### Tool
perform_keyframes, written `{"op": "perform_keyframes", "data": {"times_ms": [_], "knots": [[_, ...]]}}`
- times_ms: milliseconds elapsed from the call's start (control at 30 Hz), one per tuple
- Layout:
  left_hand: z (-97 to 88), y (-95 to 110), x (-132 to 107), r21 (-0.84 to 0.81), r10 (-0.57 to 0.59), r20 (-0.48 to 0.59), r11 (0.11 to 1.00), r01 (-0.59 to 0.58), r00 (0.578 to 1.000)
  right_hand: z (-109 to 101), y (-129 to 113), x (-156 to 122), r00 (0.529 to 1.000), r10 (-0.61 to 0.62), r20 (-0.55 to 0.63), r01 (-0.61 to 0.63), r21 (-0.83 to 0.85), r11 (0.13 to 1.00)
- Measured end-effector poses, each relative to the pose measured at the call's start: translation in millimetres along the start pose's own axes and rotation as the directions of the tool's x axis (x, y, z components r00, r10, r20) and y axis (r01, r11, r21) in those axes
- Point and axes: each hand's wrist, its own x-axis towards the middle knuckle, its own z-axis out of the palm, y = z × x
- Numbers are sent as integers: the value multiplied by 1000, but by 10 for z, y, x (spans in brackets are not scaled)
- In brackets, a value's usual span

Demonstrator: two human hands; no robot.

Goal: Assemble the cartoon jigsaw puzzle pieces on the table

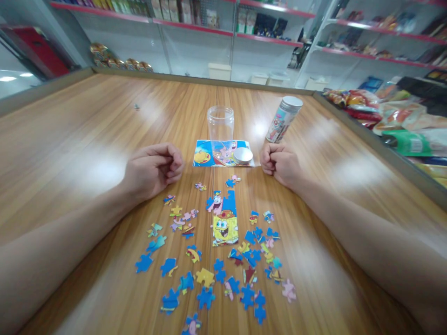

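My left hand (153,170) rests on the wooden table (87,135) with its fingers curled in and nothing visible in them. My right hand (279,163) lies as a loose fist beside a printed picture card (206,156). Between my forearms lies a joined block of cartoon puzzle pieces (225,218), with several loose pieces (206,279) scattered around it. A silver lid (243,155) sits on the card. Behind it stands an empty clear jar (220,124).
A capped printed tube (283,118) stands tilted behind my right hand. A tiny piece (136,107) lies far left. Snack packets (394,116) fill a bin past the table's right edge. Shop shelves (195,28) run along the back.
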Motion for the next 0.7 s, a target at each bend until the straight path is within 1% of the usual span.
{"op": "perform_keyframes", "data": {"times_ms": [167, 333, 433, 533, 600, 633, 667, 700], "knots": [[-32, 23, 8, -34, 6, -67, 999, -8, 998, 4, 19, 1, 1000, -21, -4, 21, -41, 999], [-58, 32, 15, 18, 9, -40, 1000, -9, 999, 0, 37, -5, 1000, -22, 11, 23, -108, 994], [-70, 35, 17, 34, -18, -40, 999, 20, 999, 9, 32, 20, 999, 24, 42, -17, -171, 985], [-92, 30, 20, 63, -22, 4, 998, 22, 1000, 42, -44, 39, 989, 118, 91, -92, -250, 964], [-105, 23, 25, 77, -23, 26, 997, 21, 999, 96, -175, -3, 979, 168, 117, -112, -382, 917], [-110, 19, 27, 80, -23, 31, 997, 21, 999, 138, -267, -51, 973, 185, 135, -92, -510, 855], [-112, 17, 30, 79, -26, 34, 997, 23, 999, 189, -373, -117, 965, 198, 171, -44, -640, 767], [-112, 15, 33, 77, -29, 38, 997, 26, 999, 250, -486, -201, 949, 209, 238, 33, -730, 683]]}}
